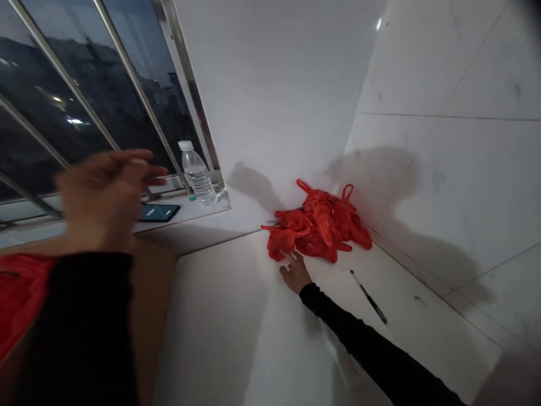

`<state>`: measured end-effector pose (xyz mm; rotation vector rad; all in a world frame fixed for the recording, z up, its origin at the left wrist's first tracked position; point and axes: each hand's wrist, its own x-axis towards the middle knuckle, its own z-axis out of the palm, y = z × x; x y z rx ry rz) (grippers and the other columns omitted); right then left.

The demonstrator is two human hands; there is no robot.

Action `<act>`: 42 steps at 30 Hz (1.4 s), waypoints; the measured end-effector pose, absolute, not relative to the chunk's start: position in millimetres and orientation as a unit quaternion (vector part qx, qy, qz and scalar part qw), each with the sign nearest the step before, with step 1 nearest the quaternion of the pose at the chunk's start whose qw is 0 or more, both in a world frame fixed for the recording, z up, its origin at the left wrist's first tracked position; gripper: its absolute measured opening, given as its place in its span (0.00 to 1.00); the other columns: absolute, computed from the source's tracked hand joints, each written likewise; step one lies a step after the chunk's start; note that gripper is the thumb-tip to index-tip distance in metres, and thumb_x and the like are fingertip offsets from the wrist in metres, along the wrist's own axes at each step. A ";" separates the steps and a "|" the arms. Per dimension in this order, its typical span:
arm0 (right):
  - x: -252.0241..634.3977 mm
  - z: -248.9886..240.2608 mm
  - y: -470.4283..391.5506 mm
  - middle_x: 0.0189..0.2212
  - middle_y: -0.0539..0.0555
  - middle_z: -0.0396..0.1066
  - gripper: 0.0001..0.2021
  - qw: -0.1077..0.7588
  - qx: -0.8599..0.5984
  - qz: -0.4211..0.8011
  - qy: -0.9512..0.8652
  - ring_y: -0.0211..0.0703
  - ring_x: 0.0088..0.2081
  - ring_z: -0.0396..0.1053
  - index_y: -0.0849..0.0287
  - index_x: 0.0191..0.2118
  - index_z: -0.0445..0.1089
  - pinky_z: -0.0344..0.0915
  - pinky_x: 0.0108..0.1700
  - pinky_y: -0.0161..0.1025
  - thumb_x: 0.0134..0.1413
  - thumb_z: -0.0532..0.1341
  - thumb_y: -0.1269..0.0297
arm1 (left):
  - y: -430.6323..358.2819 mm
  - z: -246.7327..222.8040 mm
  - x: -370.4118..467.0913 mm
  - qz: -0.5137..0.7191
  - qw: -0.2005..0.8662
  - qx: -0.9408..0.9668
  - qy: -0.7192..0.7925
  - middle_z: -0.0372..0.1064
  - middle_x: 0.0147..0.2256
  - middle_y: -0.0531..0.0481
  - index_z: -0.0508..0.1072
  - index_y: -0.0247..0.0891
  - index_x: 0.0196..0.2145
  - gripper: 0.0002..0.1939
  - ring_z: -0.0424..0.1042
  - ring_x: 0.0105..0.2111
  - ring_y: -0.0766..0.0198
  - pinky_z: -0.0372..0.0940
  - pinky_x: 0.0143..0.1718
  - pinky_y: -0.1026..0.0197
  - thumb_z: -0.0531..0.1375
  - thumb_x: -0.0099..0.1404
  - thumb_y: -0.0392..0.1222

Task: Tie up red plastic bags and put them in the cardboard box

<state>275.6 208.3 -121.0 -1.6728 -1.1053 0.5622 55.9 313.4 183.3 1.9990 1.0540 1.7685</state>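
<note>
On the white surface, a heap of crumpled red plastic bags (pixel 323 223) lies in the corner, several with looped handles sticking up. My right hand (pixel 297 274) reaches to the near left edge of the heap. Its fingers are apart, their tips at a red bag, and I cannot tell whether they touch it. Raised high on the left, my left hand (pixel 107 189) hangs before the window sill. It is slightly blurred, with fingers stretched to the right and nothing visible in them. More red plastic (pixel 21 299) shows behind my left sleeve.
A clear water bottle (pixel 199 177) with a white cap stands on the sill, beside a dark phone (pixel 159 212). Metal bars (pixel 127 73) cross the window. A black pen (pixel 369 299) lies right of my right hand. Tiled wall (pixel 456 186) bounds the right side.
</note>
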 end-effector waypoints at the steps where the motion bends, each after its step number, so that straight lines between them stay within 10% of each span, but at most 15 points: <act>1: 284.6 -121.2 218.5 0.56 0.60 0.67 0.20 0.505 -0.695 0.236 -0.454 0.46 0.45 0.72 0.57 0.59 0.66 0.73 0.49 0.51 0.62 0.63 0.65 | 302.1 167.0 62.6 0.607 0.171 0.689 0.358 0.75 0.36 0.50 0.74 0.25 0.51 0.18 0.78 0.37 0.63 0.71 0.45 0.51 0.56 0.72 0.43; 9: 262.2 -127.9 159.3 0.59 0.62 0.64 0.20 0.513 -0.621 0.302 -0.510 0.49 0.54 0.70 0.59 0.59 0.66 0.71 0.54 0.49 0.62 0.59 0.68 | 196.2 -41.7 74.8 0.465 0.333 0.696 0.434 0.79 0.36 0.41 0.77 0.32 0.44 0.18 0.80 0.31 0.58 0.75 0.33 0.58 0.57 0.69 0.49; 13: 218.9 -114.1 83.7 0.61 0.60 0.65 0.26 0.483 -0.541 0.359 -0.587 0.48 0.60 0.67 0.56 0.64 0.63 0.68 0.58 0.46 0.59 0.58 0.67 | 139.7 -90.3 53.3 0.418 0.316 0.704 0.479 0.76 0.49 0.38 0.72 0.36 0.55 0.18 0.79 0.43 0.56 0.76 0.40 0.54 0.54 0.72 0.45; 19: 205.9 -54.4 -2.0 0.37 0.54 0.81 0.17 0.234 -0.501 0.447 -0.703 0.52 0.36 0.79 0.54 0.49 0.77 0.73 0.36 0.41 0.54 0.66 0.58 | 76.6 -99.5 31.2 0.332 0.255 0.803 0.424 0.61 0.65 0.47 0.63 0.52 0.66 0.29 0.58 0.65 0.50 0.57 0.64 0.38 0.55 0.70 0.35; 23: 245.1 -32.8 2.2 0.37 0.48 0.78 0.12 0.300 -0.559 0.439 -0.636 0.42 0.36 0.75 0.49 0.48 0.74 0.69 0.37 0.37 0.68 0.54 0.61 | 65.0 -106.9 27.9 0.328 0.223 0.824 0.405 0.66 0.60 0.46 0.71 0.50 0.60 0.26 0.61 0.61 0.49 0.58 0.62 0.40 0.60 0.67 0.32; 28: 260.6 -76.4 22.4 0.56 0.60 0.67 0.15 0.308 -0.572 0.246 -0.719 0.54 0.60 0.61 0.56 0.53 0.69 0.60 0.61 0.55 0.61 0.59 0.70 | 65.6 -106.9 33.1 0.373 0.207 0.807 0.408 0.75 0.47 0.51 0.78 0.48 0.45 0.14 0.68 0.53 0.54 0.58 0.60 0.44 0.59 0.68 0.31; 38: 274.4 -59.6 23.9 0.34 0.49 0.70 0.09 0.368 -0.665 0.317 -0.567 0.39 0.28 0.65 0.53 0.44 0.65 0.58 0.24 0.36 0.70 0.54 0.54 | 69.8 -75.9 2.2 0.437 0.255 0.617 0.603 0.75 0.38 0.50 0.73 0.40 0.43 0.08 0.75 0.38 0.61 0.68 0.40 0.62 0.56 0.74 0.45; 42: 272.7 -67.8 25.5 0.49 0.55 0.69 0.13 0.383 -0.650 0.291 -0.588 0.47 0.50 0.69 0.53 0.53 0.63 0.69 0.47 0.42 0.69 0.56 0.55 | 66.3 -69.3 -3.0 0.432 0.287 0.592 0.617 0.74 0.47 0.47 0.71 0.42 0.49 0.12 0.74 0.47 0.57 0.68 0.48 0.57 0.56 0.74 0.49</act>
